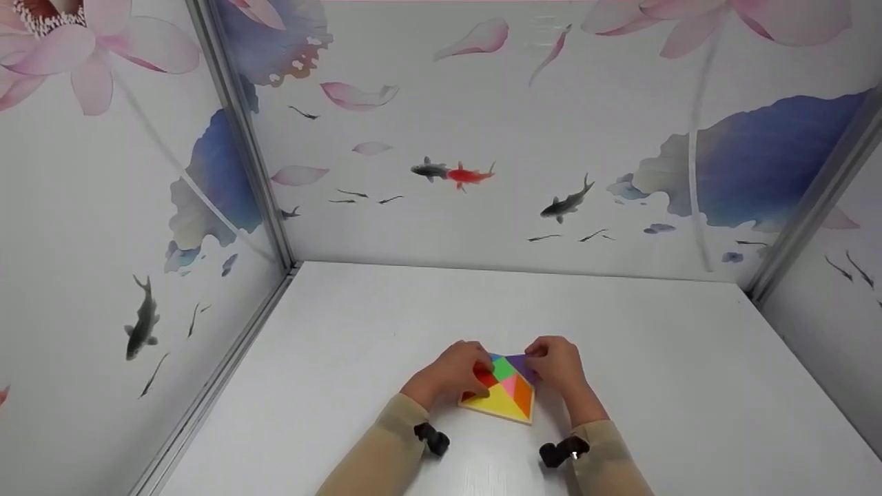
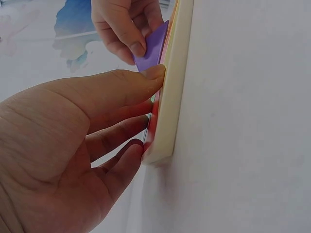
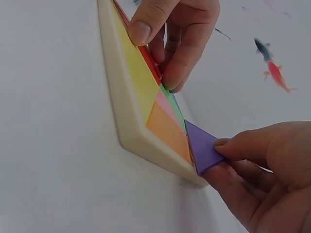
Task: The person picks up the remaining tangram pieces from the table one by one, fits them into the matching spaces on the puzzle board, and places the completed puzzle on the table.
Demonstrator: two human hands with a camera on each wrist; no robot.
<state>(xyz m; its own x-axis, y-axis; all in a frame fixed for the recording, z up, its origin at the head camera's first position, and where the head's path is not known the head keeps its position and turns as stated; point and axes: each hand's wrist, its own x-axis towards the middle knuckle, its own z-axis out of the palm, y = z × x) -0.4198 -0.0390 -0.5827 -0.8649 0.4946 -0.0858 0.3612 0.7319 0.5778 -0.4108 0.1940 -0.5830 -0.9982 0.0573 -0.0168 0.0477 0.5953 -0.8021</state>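
A tangram board with a pale rim (image 3: pixel 116 97) lies on the white table. In it sit yellow (image 1: pixel 497 403), orange (image 1: pixel 524 397), pink (image 1: pixel 510 384), green (image 1: pixel 504 369) and red (image 3: pixel 149 62) pieces. My right hand (image 1: pixel 559 365) pinches a purple triangle (image 3: pixel 201 148) between thumb and fingers at the board's far right corner. The triangle stands tilted above the board's face there. From the left, my left hand (image 1: pixel 460 372) holds the board, thumb near the yellow piece and fingers over the red and green ones. That hand hides much of the left side; only a sliver of blue shows.
White tabletop (image 1: pixel 386 310) surrounds the board. Panels painted with fish and flowers (image 1: pixel 482 220) enclose it at the back, left and right, with grey metal posts (image 1: pixel 255 172) at the corners. Black wrist devices (image 1: pixel 433 439) are worn on both sleeves.
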